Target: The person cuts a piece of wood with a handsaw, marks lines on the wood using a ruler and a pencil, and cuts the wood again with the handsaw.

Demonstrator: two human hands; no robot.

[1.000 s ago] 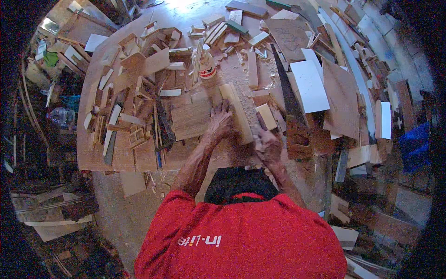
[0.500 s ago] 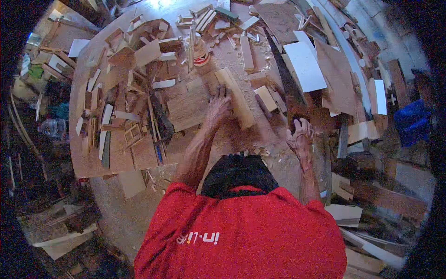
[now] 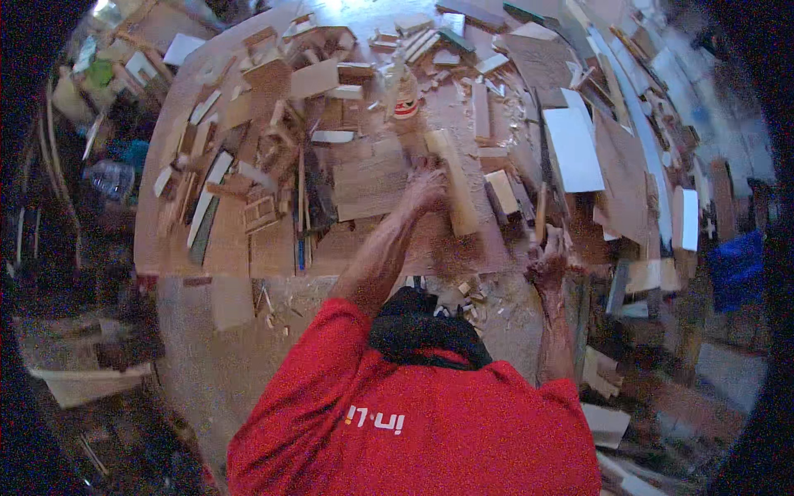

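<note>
A short pale wooden plank point(image 3: 456, 192) lies lengthwise on the worktable. My left hand point(image 3: 428, 186) is at its left edge, fingers bent against it and somewhat blurred. Right of the plank, at the table's near edge, my right hand point(image 3: 550, 250) is closed round the handle of what looks like a handsaw point(image 3: 542, 213). Its dark, narrow blade points away from me and is seen nearly edge-on. A wide flat brown board point(image 3: 368, 183) lies left of my left hand. Small wood blocks point(image 3: 501, 193) sit between the plank and the saw.
Wood offcuts point(image 3: 248, 169) crowd the worktable point(image 3: 240, 263) on the left. A bottle or jar with a red-and-white label point(image 3: 405, 107) stands beyond the plank. White panels point(image 3: 576, 153) and brown boards lie at right. Wood scraps point(image 3: 471, 302) litter the floor near me.
My view has shifted and turned slightly, so the table appears further right. The dark blade looks narrower than before. My left hand stays by the plank, and my right stays on the handle.
</note>
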